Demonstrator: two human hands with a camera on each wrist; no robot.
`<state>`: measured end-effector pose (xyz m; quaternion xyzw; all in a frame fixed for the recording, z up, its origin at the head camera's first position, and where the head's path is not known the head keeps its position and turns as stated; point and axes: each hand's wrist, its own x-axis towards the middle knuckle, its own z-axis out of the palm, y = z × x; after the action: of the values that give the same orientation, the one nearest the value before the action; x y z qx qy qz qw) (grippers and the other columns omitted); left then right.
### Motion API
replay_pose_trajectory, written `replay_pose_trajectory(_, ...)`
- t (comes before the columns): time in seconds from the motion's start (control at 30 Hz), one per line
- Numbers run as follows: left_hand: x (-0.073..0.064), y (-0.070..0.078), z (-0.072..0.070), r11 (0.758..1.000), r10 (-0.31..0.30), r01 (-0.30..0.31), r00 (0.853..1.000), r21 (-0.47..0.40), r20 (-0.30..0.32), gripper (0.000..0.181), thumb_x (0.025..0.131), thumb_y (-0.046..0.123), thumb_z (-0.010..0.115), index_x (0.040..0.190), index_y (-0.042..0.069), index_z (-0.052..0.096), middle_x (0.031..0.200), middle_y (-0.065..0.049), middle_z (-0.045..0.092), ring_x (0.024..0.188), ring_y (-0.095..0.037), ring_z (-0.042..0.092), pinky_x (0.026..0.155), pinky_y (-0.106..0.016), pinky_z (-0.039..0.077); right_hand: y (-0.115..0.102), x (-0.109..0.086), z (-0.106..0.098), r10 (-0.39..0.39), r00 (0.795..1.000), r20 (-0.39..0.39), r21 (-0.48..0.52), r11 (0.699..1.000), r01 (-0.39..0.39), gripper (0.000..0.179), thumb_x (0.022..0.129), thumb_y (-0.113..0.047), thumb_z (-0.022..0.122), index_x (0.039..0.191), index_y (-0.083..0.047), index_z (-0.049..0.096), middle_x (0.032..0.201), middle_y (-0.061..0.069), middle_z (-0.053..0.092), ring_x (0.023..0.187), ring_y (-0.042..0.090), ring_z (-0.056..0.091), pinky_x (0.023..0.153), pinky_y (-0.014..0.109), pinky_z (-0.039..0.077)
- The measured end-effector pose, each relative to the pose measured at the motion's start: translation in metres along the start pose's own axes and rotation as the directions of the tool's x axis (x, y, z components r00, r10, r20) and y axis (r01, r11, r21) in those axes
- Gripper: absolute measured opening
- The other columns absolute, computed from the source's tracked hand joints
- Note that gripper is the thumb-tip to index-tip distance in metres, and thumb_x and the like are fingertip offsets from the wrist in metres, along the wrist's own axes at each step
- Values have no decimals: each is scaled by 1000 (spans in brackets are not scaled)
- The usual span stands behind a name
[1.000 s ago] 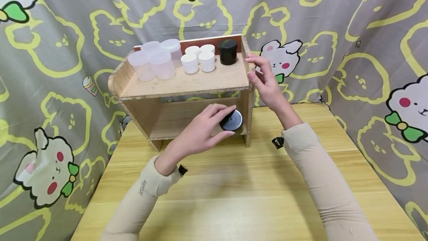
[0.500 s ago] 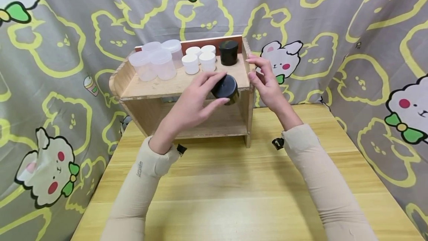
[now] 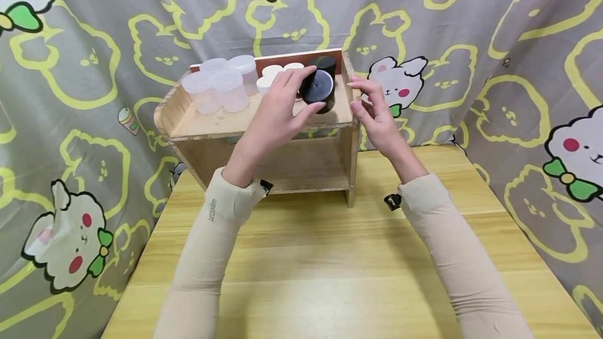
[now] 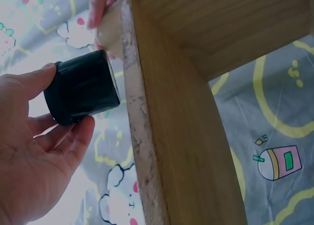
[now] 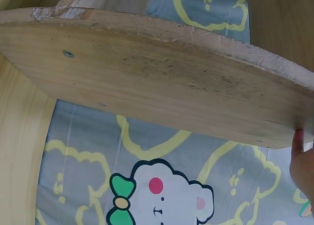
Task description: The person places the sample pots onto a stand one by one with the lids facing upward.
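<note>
My left hand (image 3: 278, 106) grips a black lidded jar (image 3: 317, 87) between thumb and fingers. In the head view the jar is tilted over the right part of the top board, in front of another black jar (image 3: 326, 63). The left wrist view shows the held jar (image 4: 83, 87) beside the wooden shelf's side panel (image 4: 142, 117). My right hand (image 3: 379, 119) holds the upper front edge of the shelf's right side panel (image 3: 349, 164). In the right wrist view one finger (image 5: 298, 144) presses the panel's outer face.
Several translucent jars (image 3: 231, 90) stand at the left of the shelf's top board (image 3: 207, 126). Small white jars (image 3: 264, 84) stand mid-board, partly hidden by my left hand. The wooden shelf stands on a wood-grain table (image 3: 330, 255), with a patterned curtain (image 3: 292, 20) behind.
My left hand has lifted the black jar from in front of the lower compartment up over the top board. My right hand has stayed at the side panel.
</note>
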<state>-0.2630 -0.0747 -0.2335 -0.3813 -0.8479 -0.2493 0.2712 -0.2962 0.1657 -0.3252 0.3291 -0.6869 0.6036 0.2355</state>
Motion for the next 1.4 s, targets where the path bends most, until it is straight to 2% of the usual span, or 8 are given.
replay_pose_trajectory(0.27,23,-10,5,999,-42,42,999,20,-8,62,97,32,74,148,2,53,141,-15,59,129,-29,52,111,-37,40,-1,1,-2,2,1000,-16,-8,1000,-2,37,106,-5,51,143,1,46,158,6,40,143,17,40,114,37,40)
replay_pose_trajectory(0.47,33,-18,13,998,-56,57,998,20,-18,62,97,33,74,148,4,54,144,-13,58,134,-28,49,116,-34,38,-1,1,-2,5,1000,-14,3,1000,-5,37,106,-4,51,142,1,46,158,5,40,143,17,40,113,35,40)
replay_pose_trajectory(0.57,36,-22,16,996,-84,84,996,29,-15,62,97,33,74,148,4,54,144,-12,58,134,-27,49,116,-33,37,-1,2,-1,3,1000,-12,7,1000,-3,37,106,-3,51,142,1,46,158,5,40,143,18,40,112,36,40)
replay_pose_trajectory(0.73,39,-27,20,991,-124,124,992,46,-11,62,97,34,74,147,4,55,144,-12,59,135,-28,49,118,-32,37,1,3,1,0,1000,-8,11,1000,0,37,106,-4,51,143,1,47,158,5,40,145,18,39,113,39,40)
replay_pose_trajectory(0.93,41,-31,24,992,-112,112,994,65,-5,63,97,36,74,147,3,55,142,-14,61,133,-30,50,116,-35,38,1,2,1,-1,1000,-17,18,1000,1,37,106,-2,51,142,2,47,158,5,40,146,18,39,112,34,41)
replay_pose_trajectory(1.4,40,-34,33,988,-118,115,993,106,25,64,99,40,70,148,1,54,141,-15,61,128,-31,50,112,-38,40,1,1,1,24,1000,-6,2,1000,-24,37,107,-3,50,143,0,46,158,4,39,146,18,38,114,36,38)
